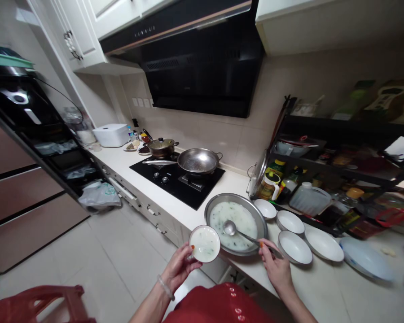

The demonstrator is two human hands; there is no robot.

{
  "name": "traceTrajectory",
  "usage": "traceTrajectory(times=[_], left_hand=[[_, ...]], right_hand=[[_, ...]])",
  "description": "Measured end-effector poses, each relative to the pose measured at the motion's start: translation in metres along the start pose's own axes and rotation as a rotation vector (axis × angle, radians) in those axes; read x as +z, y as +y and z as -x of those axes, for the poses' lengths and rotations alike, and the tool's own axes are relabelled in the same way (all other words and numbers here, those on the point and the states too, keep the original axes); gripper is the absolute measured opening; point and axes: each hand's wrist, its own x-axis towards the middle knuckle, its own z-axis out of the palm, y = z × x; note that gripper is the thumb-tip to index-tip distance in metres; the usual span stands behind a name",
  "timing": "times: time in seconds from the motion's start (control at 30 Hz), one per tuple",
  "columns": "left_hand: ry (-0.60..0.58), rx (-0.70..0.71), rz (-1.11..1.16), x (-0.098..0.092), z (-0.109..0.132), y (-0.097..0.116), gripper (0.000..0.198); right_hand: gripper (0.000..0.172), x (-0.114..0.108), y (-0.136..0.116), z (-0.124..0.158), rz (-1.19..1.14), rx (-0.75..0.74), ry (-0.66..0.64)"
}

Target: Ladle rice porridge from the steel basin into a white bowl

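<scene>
My left hand (181, 264) is closed round the side of a small bowl (205, 243) filled with pale, milky soup with green bits. The bowl is in front of the counter edge, left of a large metal basin (265, 228). That basin holds more of the same white soup (234, 213) with dark green shreds. In my right hand (274, 264) is the handle of a metal ladle (229, 227). The ladle's head rests over the soup inside the basin, and its handle leans across the right rim.
Several white bowls (294, 246) and a blue-patterned plate (365, 258) stand right of the basin. Behind them is a black rack (336, 172) with bottles. A wok (198, 160) and a lidded pot (160, 147) sit on the black stove (168, 178). A red chair (50, 298) stands lower left.
</scene>
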Motion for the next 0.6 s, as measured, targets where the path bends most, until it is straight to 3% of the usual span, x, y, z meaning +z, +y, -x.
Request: traceTrajectory(times=[0.1, 0.3, 0.6], left_hand=[[-0.033, 0.001, -0.004, 0.000, -0.001, 0.000, 0.028], [-0.054, -0.003, -0.002, -0.002, -0.003, 0.000, 0.027], [-0.040, -0.012, 0.016, 0.001, -0.003, -0.001, 0.028]], right_hand=[[0.048, 0.001, 0.005, 0.000, 0.020, 0.013, -0.027], [0.053, 0.000, -0.008, 0.000, -0.111, 0.131, 0.093], [0.051, -0.007, -0.004, -0.009, -0.181, 0.112, 0.135]])
